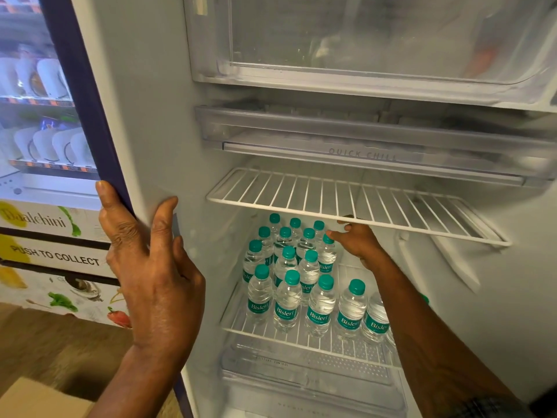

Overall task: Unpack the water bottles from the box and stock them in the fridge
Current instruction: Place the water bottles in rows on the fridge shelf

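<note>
My left hand (150,267) grips the fridge (135,116) by its blue left edge, thumb outside, fingers inside. My right hand (360,241) is loosely spread and holds nothing, thumb at a back cap. The water bottles (287,300) stand on the lower wire shelf (301,336).

Bare left hand (150,267), bare right hand (358,241); forearms uncovered; dark checked sleeve (485,407) on right arm.

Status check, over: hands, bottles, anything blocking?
Left hand grips blue fridge edge. Right hand empty at a back bottle's cap. Bottles upright on lower shelf. Upper shelf just above right hand.
</note>
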